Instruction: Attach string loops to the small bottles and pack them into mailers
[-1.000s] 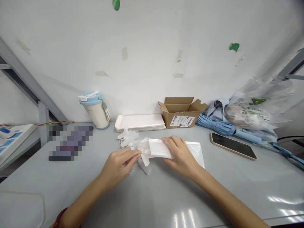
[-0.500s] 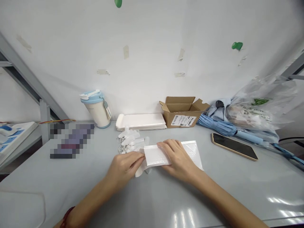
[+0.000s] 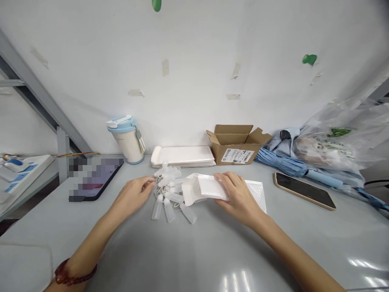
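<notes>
From the head view, the left hand (image 3: 133, 194) has let go of the white padded envelope (image 3: 211, 187) and moved beside the clear plastic tubes (image 3: 169, 211) on the worktop (image 3: 146, 247), its grip slightly parted, apparently empty. The right hand (image 3: 238, 196) still clasps the envelope, hiding its middle; its contents cannot be made out.

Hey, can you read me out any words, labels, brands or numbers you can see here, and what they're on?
Nothing reads clearly enough to quote.
Label on the cardboard box: print too small.
Cup: faint lettering, too small.
Cup's tag: too blurred.
Plastic bag: green mark and lettering, unreadable.
White envelope: no text visible.
</notes>
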Tool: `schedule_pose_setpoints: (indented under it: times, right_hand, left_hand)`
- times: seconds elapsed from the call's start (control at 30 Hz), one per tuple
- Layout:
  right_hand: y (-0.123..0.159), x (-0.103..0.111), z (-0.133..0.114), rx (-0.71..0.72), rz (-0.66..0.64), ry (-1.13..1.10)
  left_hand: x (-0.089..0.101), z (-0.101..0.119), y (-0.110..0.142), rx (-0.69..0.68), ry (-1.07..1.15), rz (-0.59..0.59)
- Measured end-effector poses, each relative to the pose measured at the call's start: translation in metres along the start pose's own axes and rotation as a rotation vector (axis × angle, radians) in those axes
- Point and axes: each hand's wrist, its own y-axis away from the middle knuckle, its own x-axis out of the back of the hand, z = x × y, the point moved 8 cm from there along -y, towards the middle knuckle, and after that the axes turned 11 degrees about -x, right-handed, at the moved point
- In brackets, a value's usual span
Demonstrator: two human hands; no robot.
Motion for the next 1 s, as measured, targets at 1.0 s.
schedule_pose_setpoints:
  times: [1.0]
  right_hand:
    - [-0.001,0.003,-0.001,-0.012,-0.007,-0.002]
  left_hand:
    - [-0.024,-0.002,0.000,0.022,0.362,-0.216]
